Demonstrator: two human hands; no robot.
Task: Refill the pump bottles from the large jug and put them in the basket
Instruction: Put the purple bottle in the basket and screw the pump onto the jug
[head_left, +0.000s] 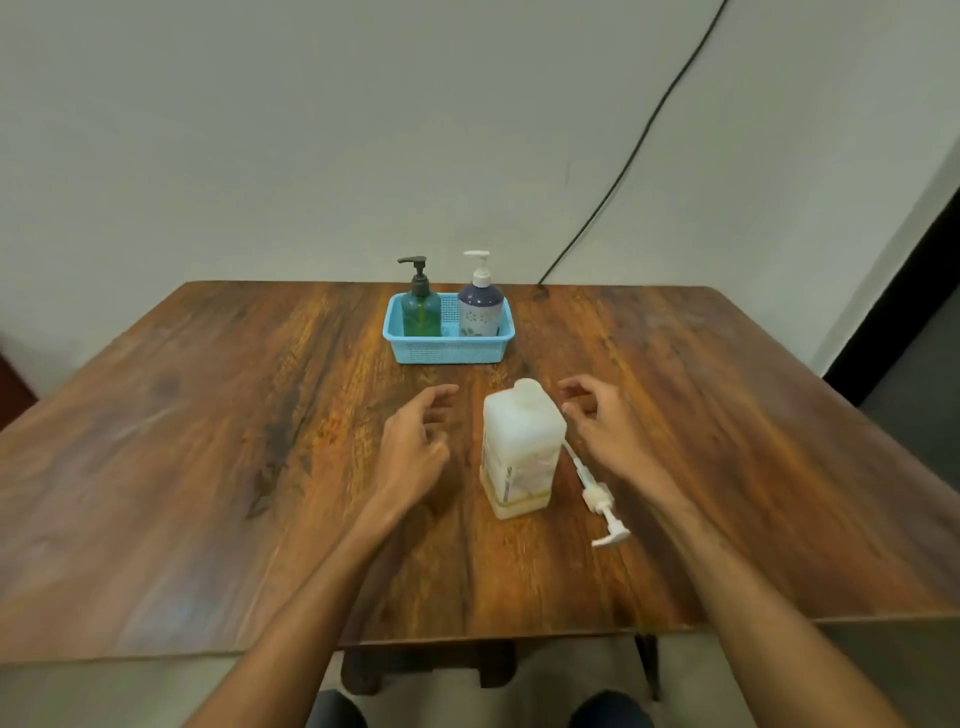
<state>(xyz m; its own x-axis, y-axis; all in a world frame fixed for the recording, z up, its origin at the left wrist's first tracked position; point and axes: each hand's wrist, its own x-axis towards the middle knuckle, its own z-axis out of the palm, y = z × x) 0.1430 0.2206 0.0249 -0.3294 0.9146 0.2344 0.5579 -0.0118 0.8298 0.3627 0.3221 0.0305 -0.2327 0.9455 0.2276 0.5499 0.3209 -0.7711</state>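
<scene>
Basket (448, 354) wall hiding green bottle (422, 312) and purple bottle (480, 309) bases from you; jug (522, 447) label blurring past reading.

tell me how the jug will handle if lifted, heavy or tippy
Probably light: the jug shows liquid only in a thin band at its base. Its square base likely keeps it steady, though a push may slide it. Its mouth is open, the pump lying beside it, so tilt gently.

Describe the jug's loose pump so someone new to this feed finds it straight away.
On the wooden table, find the translucent white jug standing near the middle, in front of the blue basket. To the jug's right, a white pump lies flat on the wood. Unlike the pumps on the green bottle and purple bottle, it sits on nothing, dip tube bare.
</scene>
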